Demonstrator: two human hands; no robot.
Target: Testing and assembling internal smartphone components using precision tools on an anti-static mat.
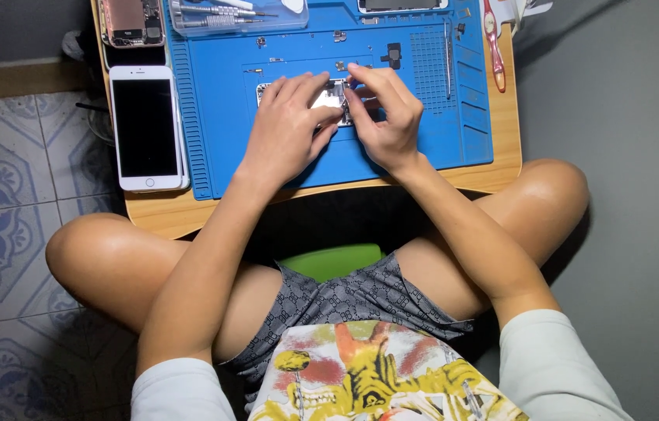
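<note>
An opened phone [332, 99] lies in the middle of the blue mat [267, 156], its metal insides facing up, likely so the small parts can be reached from above. The left hand [289, 129] lies flat over its left half, fingers spread and pressing down, which seems to steady it. The right hand [386, 117] curls over the right half with thumb and forefinger pinched together on something tiny; I cannot tell whether it is a screw, a part or a tool tip. Most of the phone is hidden under both hands. Loose parts [392, 55] sit apart on the mat. A white phone [146, 127] lies face up on the bench [493, 175] at the left. At the top edge, a clear tray of screwdrivers [237, 15] and another open phone [132, 22] are cut off.
</note>
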